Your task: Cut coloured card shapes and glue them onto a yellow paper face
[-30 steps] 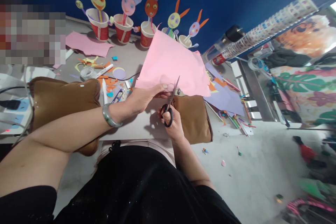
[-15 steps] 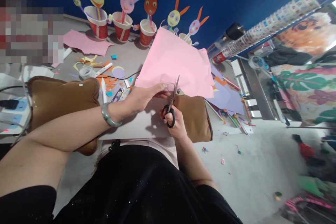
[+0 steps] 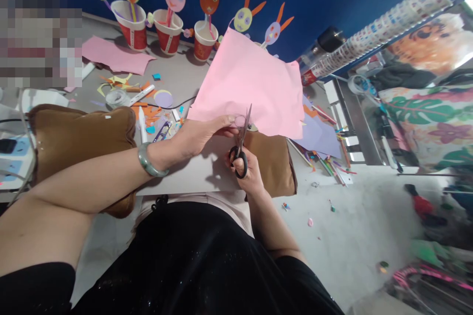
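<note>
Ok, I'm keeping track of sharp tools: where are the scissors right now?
In the head view, the scissors are near the centre, in the right hand, crossing the pink sheet's lower edge.

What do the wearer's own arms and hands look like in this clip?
Both the left hand and the right hand are ungloved. A glossy, rounded grey-green bangle circles the left wrist; none shows on the right. Plain black fabric sleeves leave both forearms bare.

No legible text; marks [image 3: 169, 43] on the red paper cups [image 3: 138, 37] too small for reading.
</note>
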Available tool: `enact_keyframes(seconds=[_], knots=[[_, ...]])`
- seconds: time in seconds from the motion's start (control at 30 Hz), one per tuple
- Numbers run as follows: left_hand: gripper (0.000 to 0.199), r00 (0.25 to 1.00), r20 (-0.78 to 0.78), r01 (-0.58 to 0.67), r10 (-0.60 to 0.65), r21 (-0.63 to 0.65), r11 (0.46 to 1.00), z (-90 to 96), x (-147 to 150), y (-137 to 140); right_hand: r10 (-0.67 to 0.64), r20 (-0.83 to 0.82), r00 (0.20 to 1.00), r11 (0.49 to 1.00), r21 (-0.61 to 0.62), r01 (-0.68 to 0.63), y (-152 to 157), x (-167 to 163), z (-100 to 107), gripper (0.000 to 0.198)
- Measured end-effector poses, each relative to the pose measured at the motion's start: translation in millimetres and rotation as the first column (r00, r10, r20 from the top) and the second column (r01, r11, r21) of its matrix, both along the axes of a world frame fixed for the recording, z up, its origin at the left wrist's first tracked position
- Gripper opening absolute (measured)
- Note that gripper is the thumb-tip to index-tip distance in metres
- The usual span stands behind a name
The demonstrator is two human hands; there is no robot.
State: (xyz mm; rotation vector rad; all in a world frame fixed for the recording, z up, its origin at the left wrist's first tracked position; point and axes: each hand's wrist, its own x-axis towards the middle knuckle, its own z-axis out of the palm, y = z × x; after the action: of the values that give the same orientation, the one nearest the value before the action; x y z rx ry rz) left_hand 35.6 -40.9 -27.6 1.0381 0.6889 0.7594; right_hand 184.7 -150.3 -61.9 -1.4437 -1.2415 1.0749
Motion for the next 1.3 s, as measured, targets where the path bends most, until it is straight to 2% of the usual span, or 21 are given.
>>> enact_keyframes(seconds=[0.1, 0.2, 0.43, 0.67, 0.9, 1.3], knots=[[0.028, 0.997, 0.062, -0.032, 0.035, -0.061, 0.998, 5.5, 0, -1, -0.001, 0.011, 1.000, 1.000, 0.007, 0.001, 1, 1, 0, 0.066], [0.029, 0.998, 0.055, -0.030, 0.034, -0.072, 0.997, 7.8, 0, -2, 0.017, 0.034, 0.999, 1.000, 0.006, -0.018, 1, 5, 1, 0.066], [0.021, 0.996, 0.083, -0.011, 0.015, -0.054, 0.998, 4.2, -1, -1, 0.074, 0.121, 0.990, 0.997, -0.006, -0.073, 0, 19, 7, 0.068], [0.021, 0.996, 0.085, -0.010, 0.008, 0.022, 1.000, 6.7, -1, 1, 0.118, 0.191, 0.975, 0.993, -0.036, -0.113, -5, 29, 17, 0.067], [0.024, 0.993, 0.110, -0.043, 0.042, 0.002, 0.999, 9.3, -2, 1, 0.168, 0.265, 0.950, 0.986, -0.055, -0.159, -5, 31, 25, 0.066], [0.017, 0.992, 0.112, -0.061, 0.057, 0.039, 0.997, 10.2, -2, 3, 0.178, 0.182, 0.967, 0.982, -0.091, -0.163, -6, 27, 22, 0.065]])
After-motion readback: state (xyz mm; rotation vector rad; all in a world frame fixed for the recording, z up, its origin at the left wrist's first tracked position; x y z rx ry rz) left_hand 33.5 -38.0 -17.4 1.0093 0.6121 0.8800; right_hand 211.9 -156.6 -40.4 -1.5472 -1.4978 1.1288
